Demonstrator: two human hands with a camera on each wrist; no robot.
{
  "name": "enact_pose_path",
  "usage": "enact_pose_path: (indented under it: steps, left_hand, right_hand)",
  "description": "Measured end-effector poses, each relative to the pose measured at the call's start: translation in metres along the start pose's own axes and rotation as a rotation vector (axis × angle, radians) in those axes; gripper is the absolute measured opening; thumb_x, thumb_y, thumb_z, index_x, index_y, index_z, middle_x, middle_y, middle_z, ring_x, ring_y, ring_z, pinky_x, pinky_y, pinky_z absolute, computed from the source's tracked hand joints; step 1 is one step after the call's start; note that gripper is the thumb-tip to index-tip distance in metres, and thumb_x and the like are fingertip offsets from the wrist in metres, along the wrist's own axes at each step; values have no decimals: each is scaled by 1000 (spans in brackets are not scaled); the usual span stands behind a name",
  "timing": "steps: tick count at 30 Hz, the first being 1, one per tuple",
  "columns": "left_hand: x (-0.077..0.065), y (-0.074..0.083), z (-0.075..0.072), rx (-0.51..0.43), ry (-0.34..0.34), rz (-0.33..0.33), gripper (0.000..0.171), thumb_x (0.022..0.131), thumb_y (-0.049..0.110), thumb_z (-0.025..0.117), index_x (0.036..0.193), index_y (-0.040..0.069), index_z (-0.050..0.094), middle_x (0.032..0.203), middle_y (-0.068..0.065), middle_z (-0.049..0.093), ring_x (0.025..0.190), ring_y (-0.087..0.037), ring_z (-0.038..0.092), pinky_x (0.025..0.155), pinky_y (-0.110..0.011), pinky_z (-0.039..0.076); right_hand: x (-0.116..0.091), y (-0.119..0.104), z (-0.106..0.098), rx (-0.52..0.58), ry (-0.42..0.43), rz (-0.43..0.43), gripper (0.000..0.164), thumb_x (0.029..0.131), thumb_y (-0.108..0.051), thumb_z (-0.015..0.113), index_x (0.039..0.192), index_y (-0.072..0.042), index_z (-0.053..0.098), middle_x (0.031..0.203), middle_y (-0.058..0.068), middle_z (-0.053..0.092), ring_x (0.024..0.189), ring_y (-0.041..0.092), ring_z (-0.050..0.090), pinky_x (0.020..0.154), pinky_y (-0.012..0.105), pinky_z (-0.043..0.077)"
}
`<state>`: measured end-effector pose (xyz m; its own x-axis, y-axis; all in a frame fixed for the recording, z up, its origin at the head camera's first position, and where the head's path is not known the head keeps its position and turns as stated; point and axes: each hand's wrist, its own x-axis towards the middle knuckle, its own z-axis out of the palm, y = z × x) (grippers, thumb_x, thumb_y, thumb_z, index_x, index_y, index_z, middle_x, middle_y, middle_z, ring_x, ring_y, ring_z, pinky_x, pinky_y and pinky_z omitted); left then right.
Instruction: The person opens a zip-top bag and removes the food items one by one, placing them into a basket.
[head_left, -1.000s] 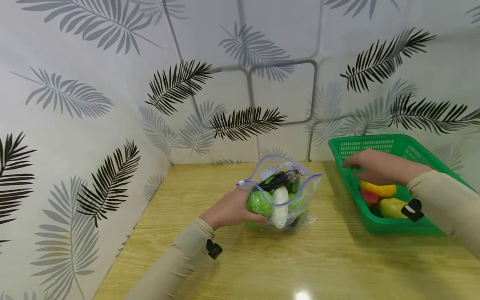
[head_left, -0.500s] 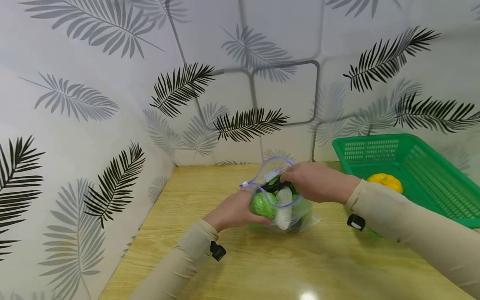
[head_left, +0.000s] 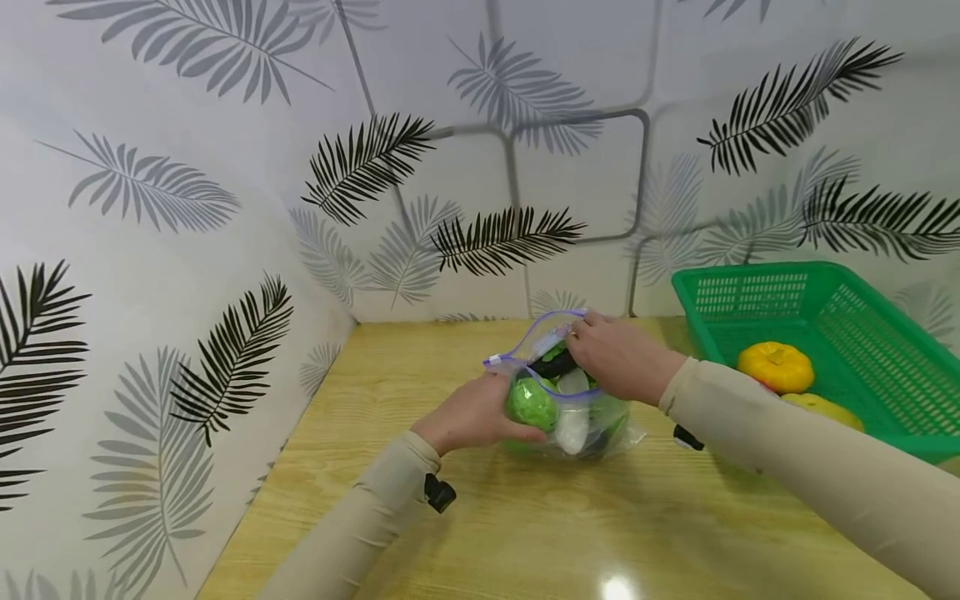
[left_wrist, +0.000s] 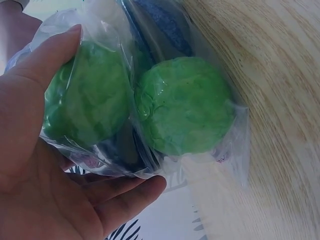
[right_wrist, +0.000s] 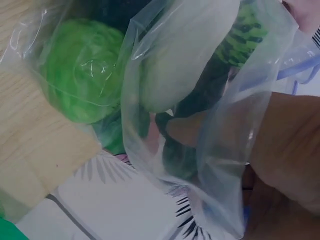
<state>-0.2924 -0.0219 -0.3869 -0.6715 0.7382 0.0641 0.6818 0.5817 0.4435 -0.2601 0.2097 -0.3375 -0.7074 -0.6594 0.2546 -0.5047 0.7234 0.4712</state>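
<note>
A clear zip bag [head_left: 636, 433] with a purple zip stands on the table, filled with vegetables. My left hand [head_left: 480, 412] grips its left side, thumb across the front and fingers behind, as the left wrist view shows. My right hand [head_left: 618, 354] holds the right side of the bag's open mouth; in the right wrist view the thumb [right_wrist: 187, 129] shows within the plastic and the fingers lie outside. Inside are a green cabbage [head_left: 532, 406], a second green ball [left_wrist: 185, 105], a long white vegetable [head_left: 572, 429] and a dark eggplant [head_left: 553, 364].
On the right stands a green basket [head_left: 750, 269] against the patterned wall [head_left: 450, 67]. It holds a small yellow pumpkin [head_left: 776, 367] and a yellow fruit [head_left: 825, 408], partly behind my right sleeve [head_left: 795, 433]. The wooden table [head_left: 510, 533] extends in front of the bag.
My right hand has moved left from above the basket to the bag's mouth, then taken hold of its right rim. The left hand has stayed on the bag's left side.
</note>
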Motion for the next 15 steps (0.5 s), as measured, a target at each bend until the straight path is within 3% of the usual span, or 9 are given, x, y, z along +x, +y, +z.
enact_pose_path:
  steps: [4,10,15]
  left_hand:
    - [0,0,0,-3,3,-5,111,63,68,69,149,25,11,137,6,40,113,-7,47,93,-31,42]
    - [0,1,1,-11,-6,0,110,64,67,70,148,25,13,131,9,44,109,-6,49,90,-31,43]
    - [-2,2,-1,-8,-18,-4,105,65,65,70,147,24,18,122,11,47,100,-5,52,83,-29,45]
  right_hand:
    - [2,3,2,45,-25,-8,42,74,-11,74,110,5,60,99,16,57,88,30,57,75,40,50]
    - [0,7,-1,210,3,0,33,77,-6,68,109,0,62,92,10,55,76,22,59,66,36,51]
    - [-4,11,-13,297,42,12,30,77,-8,62,107,-6,65,87,3,52,69,13,51,59,28,45]
